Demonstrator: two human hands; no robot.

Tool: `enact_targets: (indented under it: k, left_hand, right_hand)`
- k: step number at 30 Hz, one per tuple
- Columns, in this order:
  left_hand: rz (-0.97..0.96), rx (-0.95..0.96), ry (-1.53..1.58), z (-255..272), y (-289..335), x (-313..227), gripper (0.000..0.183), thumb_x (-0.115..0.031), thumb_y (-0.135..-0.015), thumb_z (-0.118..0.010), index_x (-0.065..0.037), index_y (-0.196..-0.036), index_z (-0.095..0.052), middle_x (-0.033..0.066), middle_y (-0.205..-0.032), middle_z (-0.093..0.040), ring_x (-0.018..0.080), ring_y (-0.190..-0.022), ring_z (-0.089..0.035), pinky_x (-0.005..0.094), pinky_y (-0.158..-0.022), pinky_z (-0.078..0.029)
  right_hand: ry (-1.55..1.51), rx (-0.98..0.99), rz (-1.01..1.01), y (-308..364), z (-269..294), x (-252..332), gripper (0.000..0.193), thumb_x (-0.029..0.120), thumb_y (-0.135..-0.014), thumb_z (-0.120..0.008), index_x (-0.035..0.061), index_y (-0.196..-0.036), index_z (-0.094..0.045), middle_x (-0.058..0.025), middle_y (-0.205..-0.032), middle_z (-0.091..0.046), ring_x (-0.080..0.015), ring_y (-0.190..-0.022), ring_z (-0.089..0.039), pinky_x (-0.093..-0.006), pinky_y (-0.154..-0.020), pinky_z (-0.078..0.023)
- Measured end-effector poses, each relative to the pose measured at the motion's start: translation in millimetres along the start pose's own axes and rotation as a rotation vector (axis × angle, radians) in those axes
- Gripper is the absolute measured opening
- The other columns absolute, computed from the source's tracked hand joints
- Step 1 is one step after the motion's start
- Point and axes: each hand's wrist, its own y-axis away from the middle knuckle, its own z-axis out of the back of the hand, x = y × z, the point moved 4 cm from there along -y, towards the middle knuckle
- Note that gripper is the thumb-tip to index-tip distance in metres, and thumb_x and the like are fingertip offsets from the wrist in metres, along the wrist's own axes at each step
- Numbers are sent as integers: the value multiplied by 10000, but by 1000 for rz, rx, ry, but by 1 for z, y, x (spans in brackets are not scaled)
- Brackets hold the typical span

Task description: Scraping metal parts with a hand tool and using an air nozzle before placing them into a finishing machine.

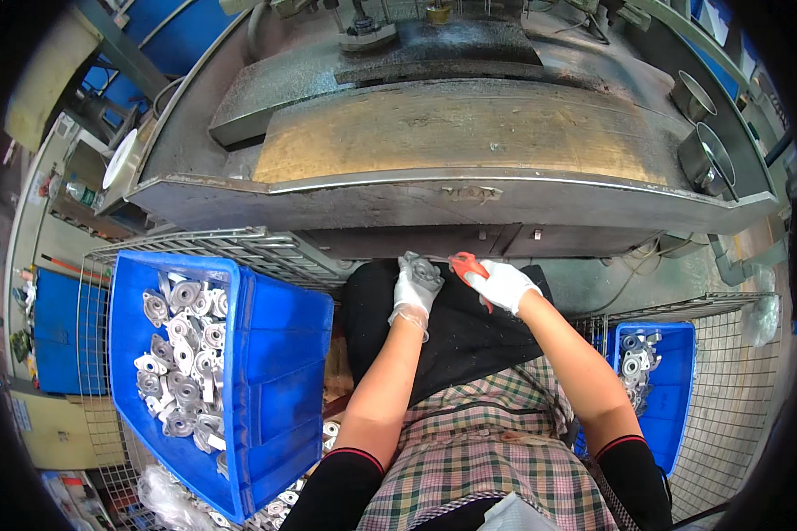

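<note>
left hand (414,296) is curled snug round a grey metal part (423,272) over my lap, probably so the red-handled tool (467,263), gripped firmly in my right hand (508,288), can reach it. blue bin (279,354) of parts sits beside me, handy i guess. bench (363,209) badge (472,193) is too blurry to read.

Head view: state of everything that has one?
White-gloved left hand, closed on a grey metal part.
White-gloved right hand, closed on a red-handled hand tool.
Red-handled hand tool, gripped; opening unclear.
Blue plastic bin at left, uncovered, holding many silvery metal parts.
Blue plastic bin at right, uncovered, holding metal parts too.
Two cylindrical steel pots at upper right, uncovered.
</note>
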Motion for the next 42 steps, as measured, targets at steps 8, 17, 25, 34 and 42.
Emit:
enact_targets:
  k: [8, 17, 25, 34, 42]
  left_hand:
    - [-196, -1061, -287, -27, -8, 20, 529, -607, -955, -332, -301, -1364, -468, 15, -1436, -451, 277, -1308, -408, 516, -1110, -217]
    - [-202, -1027, -333, -35, -10, 21, 433, -580, -947, -409, -308, -1251, -555, 17, -1313, -543, 275, -1160, -512, 527, -1040, -308]
    - [-199, -1040, -325, -28, -7, 19, 419, -567, -959, -382, -318, -1249, -552, 16, -1275, -558, 298, -1073, -540, 538, -1039, -311]
    - [-198, -1077, -288, -32, -8, 20, 419, -574, -951, -401, -305, -1217, -580, 12, -1211, -596, 278, -1054, -553, 509, -989, -338]
    - [-125, -904, -271, 1, -9, 17, 517, -630, -940, -351, -275, -1240, -578, 2, -1246, -598, 276, -1101, -548, 512, -972, -344]
  right_hand:
    - [22, -15, -90, -11, 3, -2, 471, 490, -903, -459, 46, -974, -601, -132, -757, -673, -296, -739, -665, -397, -730, -492]
    - [34, -16, -90, -13, 5, -2, 467, 488, -904, -454, 46, -932, -603, -126, -740, -670, -287, -721, -666, -395, -714, -496]
    - [18, -26, -121, -17, 6, -9, 465, 483, -907, -454, 43, -938, -603, -118, -721, -669, -277, -679, -668, -392, -684, -503]
    - [74, -37, -110, -12, 2, -5, 478, 494, -910, -438, 56, -1009, -603, -166, -872, -685, -333, -842, -669, -420, -780, -501]
    - [286, -116, -137, 19, 17, 31, 440, 458, -929, -411, 84, -1087, -581, -183, -993, -679, -367, -936, -648, -443, -829, -499]
